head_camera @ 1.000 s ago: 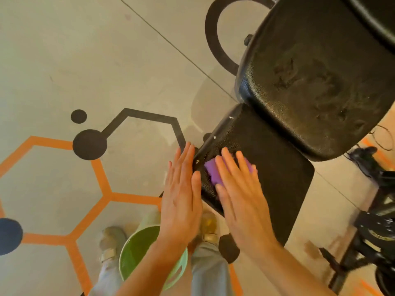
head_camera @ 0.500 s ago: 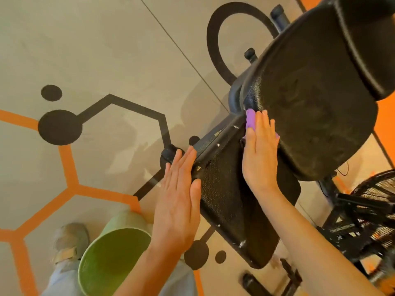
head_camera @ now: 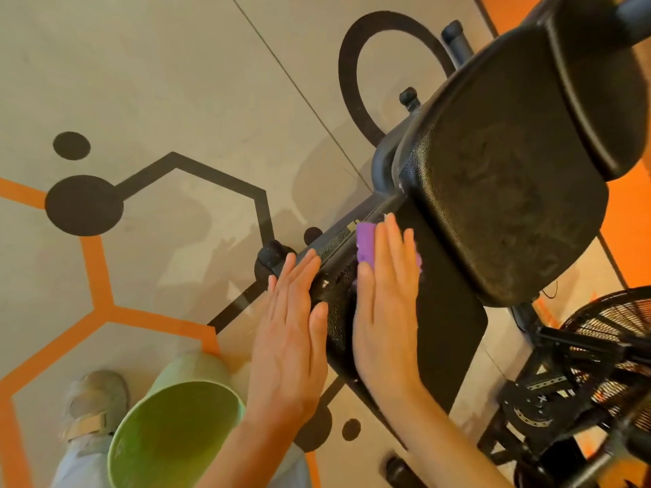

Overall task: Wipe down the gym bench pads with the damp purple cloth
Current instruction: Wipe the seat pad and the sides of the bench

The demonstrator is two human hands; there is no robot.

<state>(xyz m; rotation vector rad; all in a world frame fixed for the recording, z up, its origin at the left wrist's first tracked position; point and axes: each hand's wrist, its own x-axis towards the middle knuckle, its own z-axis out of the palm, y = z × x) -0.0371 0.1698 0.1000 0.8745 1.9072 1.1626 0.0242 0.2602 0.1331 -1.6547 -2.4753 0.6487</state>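
Your right hand (head_camera: pixel 385 304) lies flat on the seat pad (head_camera: pixel 447 311), fingers (head_camera: pixel 387 241) straight and close together, pressing the purple cloth (head_camera: pixel 364 246) against the pad's upper left edge, just below the larger back pad (head_camera: pixel 500 191). Your left hand (head_camera: pixel 290 332) lies open, fingers together and holding nothing, along the seat pad's left side (apparently steadying it). A green bucket (head_camera: pixel 169 434) stands on the floor (head_camera: pixel 158 82) by your shoe (head_camera: pixel 93 399).

Step in hand, as judged: wiping the seat pad, with the cloth at its far end. The back pad shows dull smudges and looks not yet wiped. The next move calls for even palm pressure and overlapping strokes, then lifting the cloth onto the back pad.

A small label strip on the frame (head_camera: pixel 338 237) beside the cloth is too blurred to read; no brand is legible.
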